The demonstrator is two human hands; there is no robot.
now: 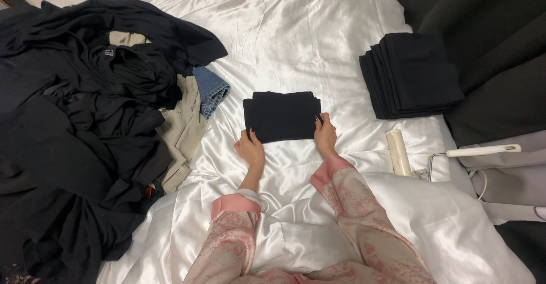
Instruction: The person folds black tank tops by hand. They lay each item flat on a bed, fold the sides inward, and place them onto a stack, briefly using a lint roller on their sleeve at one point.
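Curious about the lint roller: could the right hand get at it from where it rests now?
Probably yes: the right hand rests on the folded black garment, and only bare white sheet lies between it and the lint roller.
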